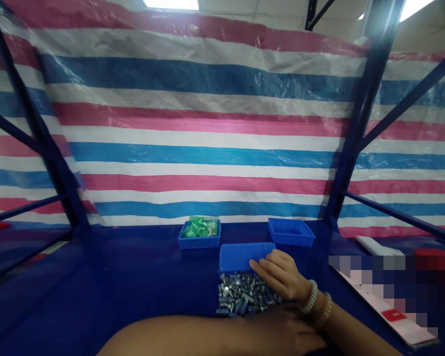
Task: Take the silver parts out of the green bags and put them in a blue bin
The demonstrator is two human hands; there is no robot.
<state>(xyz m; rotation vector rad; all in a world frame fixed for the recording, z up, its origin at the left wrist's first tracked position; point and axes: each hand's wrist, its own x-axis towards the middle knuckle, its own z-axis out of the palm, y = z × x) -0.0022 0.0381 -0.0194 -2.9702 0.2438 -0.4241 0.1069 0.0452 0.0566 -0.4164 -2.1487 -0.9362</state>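
Observation:
My right hand, with two beaded bracelets at the wrist, lies over the right end of a blue plastic bin. Its fingers are bent and close together against the bin, and the thumb is hidden. Many small shiny metal pieces, some like short cylinders, lie along the bin's near side; I cannot tell whether they are inside it or spilled out. My left forearm crosses in front of them. Below the right wrist, in shadow, is my left hand, its fingers stretched out to the right and nothing visible in them.
Behind stand a blue bin with green plastic packets and another blue bin. Blue metal posts flank the dark blue table. A striped sheet hangs behind. On the right lies a pale flat strip.

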